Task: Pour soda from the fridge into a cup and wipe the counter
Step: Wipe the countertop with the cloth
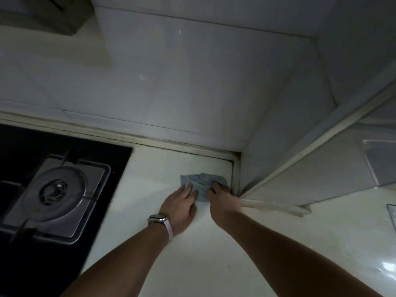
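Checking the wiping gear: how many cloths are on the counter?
1. A blue cloth lies near the back right corner of the counter, with the left hand and right hand on it. The counter runs out of frame, so others may be hidden.

- Cloth [200,184]: plain, muted blue-grey.
- Counter [171,264]: cream-white, unpatterned.
- Hob [111,168]: glossy black.
- Burner plate [90,202]: silver-grey metal, with a darker grey ring at the centre.
- Wall tiles [192,82]: pale grey-white, with thin dark joint lines.
- Watch strap [169,229]: white.
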`<state>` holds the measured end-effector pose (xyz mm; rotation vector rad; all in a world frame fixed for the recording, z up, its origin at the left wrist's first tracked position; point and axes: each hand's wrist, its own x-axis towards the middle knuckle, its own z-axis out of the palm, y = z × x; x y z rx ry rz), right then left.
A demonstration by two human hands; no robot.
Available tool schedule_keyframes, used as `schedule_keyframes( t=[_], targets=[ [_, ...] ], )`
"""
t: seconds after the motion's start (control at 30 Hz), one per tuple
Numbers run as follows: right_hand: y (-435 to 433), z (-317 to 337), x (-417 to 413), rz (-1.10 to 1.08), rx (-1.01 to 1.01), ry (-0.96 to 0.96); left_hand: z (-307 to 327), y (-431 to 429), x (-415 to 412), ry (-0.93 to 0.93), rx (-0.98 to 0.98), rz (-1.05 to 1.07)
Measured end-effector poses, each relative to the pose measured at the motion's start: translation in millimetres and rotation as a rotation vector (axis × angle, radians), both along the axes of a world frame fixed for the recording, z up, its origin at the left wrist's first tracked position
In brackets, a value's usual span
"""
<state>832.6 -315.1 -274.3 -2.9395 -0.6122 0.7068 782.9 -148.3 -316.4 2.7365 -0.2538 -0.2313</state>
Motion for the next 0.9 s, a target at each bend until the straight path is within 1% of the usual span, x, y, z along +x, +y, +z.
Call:
schedule_keyframes(
  t=[0.17, 0.37, 0.53, 0.73, 0.83, 0.9],
  targets=[
    [-12.5, -1.1, -51.8, 0.043, 0.066, 0.024, 7.2, -11.2, -60.3, 0.017, 0.030, 0.013],
    [-38.2, 1.3, -128.9, 0.074, 0.043, 0.064, 17.1, -42.2, -136.1, 0.140, 0.043, 0.055],
    [-67.9, 2.7, -180.9, 0.071, 0.062, 0.090, 17.7, -65.6, -187.8, 0.189, 0.046, 0.022],
    [-100.9, 3.1, -226.7, 0.089, 0.060, 0.087, 19.7, -86.2, -229.0, 0.271, 0.042, -0.044],
    [-110.5, 0.0, -247.7, 0.060, 0.035, 0.073, 18.6, -91.7, -244.5, 0.241, 0.069, -0.100],
    [-111.8, -2.7, -257.8, 0.028, 0.009, 0.040, 21.2, -94.4, -250.1, 0.195, 0.044, -0.102]
  ],
)
